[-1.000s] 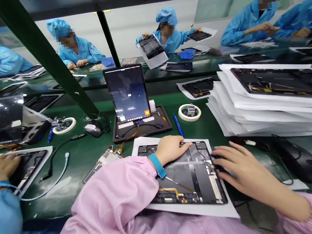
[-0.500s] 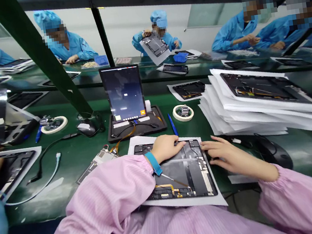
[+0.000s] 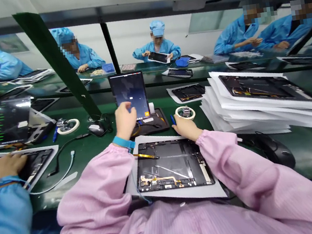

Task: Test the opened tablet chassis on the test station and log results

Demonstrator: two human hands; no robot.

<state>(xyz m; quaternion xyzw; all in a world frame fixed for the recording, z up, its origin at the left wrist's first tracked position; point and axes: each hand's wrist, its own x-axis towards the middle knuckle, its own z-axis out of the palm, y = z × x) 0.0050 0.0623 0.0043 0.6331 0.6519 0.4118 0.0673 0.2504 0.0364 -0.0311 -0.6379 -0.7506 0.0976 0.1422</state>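
My left hand, a blue strap on its wrist, is raised before the lit screen of a tablet. Its index finger is bent and stands apart from the thumb; nothing shows in it, and whether it touches the glass I cannot tell. My right hand reaches past the far edge of an opened tablet housing, its fingers closed on a blue pen. The housing lies flat on white paper in front of me, inner parts and ribbon cables exposed. A tape roll sits beside my right hand.
At right stands a tall stack of paper sheets and housings, with a black mouse in front. Cables and another mouse lie left. A co-worker's hand works at far left; several people sit opposite.
My left hand has lifted off the housing towards the upright screen. The right hand has moved from the housing's right edge to the pen and closed on it. The view has shifted.
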